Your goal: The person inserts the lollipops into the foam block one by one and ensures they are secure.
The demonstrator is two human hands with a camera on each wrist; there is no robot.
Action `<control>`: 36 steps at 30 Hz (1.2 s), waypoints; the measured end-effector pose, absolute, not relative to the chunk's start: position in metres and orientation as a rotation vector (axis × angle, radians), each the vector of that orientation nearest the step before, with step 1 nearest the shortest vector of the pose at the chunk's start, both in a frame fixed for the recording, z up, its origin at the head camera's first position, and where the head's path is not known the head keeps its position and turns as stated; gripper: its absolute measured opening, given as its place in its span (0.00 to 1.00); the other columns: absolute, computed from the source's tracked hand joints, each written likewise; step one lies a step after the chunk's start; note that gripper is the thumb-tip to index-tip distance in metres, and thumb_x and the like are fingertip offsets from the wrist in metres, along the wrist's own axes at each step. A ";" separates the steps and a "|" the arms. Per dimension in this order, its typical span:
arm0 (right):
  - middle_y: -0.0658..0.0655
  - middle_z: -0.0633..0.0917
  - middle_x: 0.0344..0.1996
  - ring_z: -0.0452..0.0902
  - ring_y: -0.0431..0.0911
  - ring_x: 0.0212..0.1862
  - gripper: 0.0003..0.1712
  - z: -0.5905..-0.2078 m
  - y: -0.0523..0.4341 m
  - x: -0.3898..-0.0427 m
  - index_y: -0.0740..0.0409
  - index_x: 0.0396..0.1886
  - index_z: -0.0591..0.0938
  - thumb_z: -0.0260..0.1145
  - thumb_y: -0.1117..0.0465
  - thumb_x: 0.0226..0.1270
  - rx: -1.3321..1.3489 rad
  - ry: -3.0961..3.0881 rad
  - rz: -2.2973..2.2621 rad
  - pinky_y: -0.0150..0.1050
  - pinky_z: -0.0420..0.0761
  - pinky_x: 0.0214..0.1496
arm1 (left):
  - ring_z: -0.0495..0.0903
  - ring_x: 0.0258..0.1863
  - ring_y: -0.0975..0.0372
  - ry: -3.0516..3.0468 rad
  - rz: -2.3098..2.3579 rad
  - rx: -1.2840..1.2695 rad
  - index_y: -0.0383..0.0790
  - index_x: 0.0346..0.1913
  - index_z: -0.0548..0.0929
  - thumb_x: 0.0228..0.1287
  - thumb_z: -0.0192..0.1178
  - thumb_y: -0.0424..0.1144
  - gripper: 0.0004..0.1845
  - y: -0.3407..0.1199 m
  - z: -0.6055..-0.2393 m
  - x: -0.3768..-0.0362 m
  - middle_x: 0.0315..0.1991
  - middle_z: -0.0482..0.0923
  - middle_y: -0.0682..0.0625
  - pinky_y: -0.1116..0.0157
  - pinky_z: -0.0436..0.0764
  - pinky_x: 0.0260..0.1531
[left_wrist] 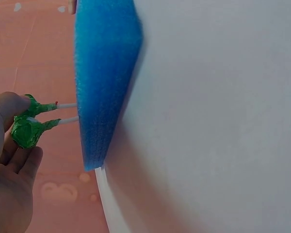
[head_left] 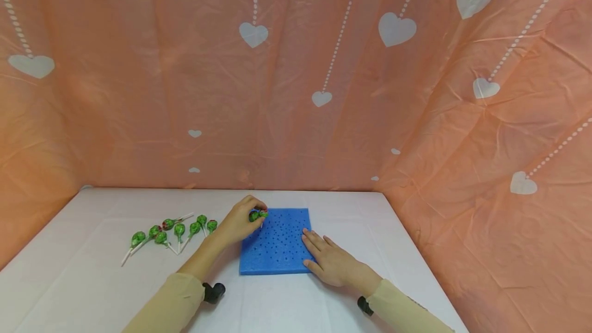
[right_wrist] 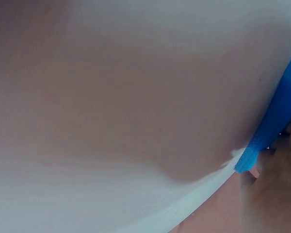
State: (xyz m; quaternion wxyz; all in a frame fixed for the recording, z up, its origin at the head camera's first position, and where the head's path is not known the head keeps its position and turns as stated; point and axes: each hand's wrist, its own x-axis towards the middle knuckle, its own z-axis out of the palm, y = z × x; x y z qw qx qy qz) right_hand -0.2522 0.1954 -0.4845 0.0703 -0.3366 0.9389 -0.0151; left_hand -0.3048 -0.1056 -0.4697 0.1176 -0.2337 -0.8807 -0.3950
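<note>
A blue foam block (head_left: 279, 251), dotted with small dark holes, lies on the table. At its far left corner, my left hand (head_left: 239, 222) pinches a green-wrapped lollipop (head_left: 263, 213) between thumb and fingers. Another green lollipop (head_left: 254, 215) stands right beside it. In the left wrist view, white sticks run from the held lollipop (left_wrist: 33, 104) and the neighbouring lollipop (left_wrist: 26, 132) to the foam's face; whether the held one's tip is inside a hole is hard to tell. My right hand (head_left: 335, 263) rests with extended fingers on the foam's right edge.
Several green lollipops (head_left: 179, 229) lie loose on the white-covered table (head_left: 92, 271), left of my left forearm. A pinkish-orange curtain (head_left: 287, 143) with white hearts hangs behind the table and along its sides. Black wrist cameras (head_left: 214, 293) sit under both sleeves.
</note>
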 end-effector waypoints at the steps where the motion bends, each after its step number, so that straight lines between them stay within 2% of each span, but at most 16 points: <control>1: 0.58 0.52 0.84 0.47 0.52 0.83 0.40 -0.484 0.195 -0.252 0.62 0.84 0.54 0.43 0.41 0.86 -1.013 2.824 -0.046 0.54 0.55 0.82 | 0.82 0.54 0.51 -2.578 -1.154 -0.685 0.32 0.53 0.84 0.66 0.68 0.27 0.14 -0.106 -0.470 -0.305 0.50 0.79 0.47 0.52 0.83 0.57; 25: 0.59 0.51 0.84 0.47 0.52 0.83 0.40 -0.484 0.194 -0.252 0.62 0.84 0.54 0.43 0.41 0.86 -1.008 2.820 -0.042 0.55 0.55 0.82 | 0.82 0.56 0.51 -2.541 -1.119 -0.646 0.36 0.58 0.83 0.70 0.66 0.32 0.15 -0.113 -0.471 -0.298 0.55 0.80 0.46 0.49 0.82 0.58; 36: 0.59 0.50 0.84 0.47 0.53 0.83 0.40 -0.485 0.195 -0.253 0.62 0.84 0.53 0.42 0.41 0.86 -1.013 2.823 -0.038 0.55 0.56 0.82 | 0.82 0.54 0.49 -2.414 -1.083 -0.640 0.36 0.56 0.83 0.68 0.67 0.29 0.15 -0.133 -0.471 -0.298 0.53 0.81 0.45 0.45 0.82 0.55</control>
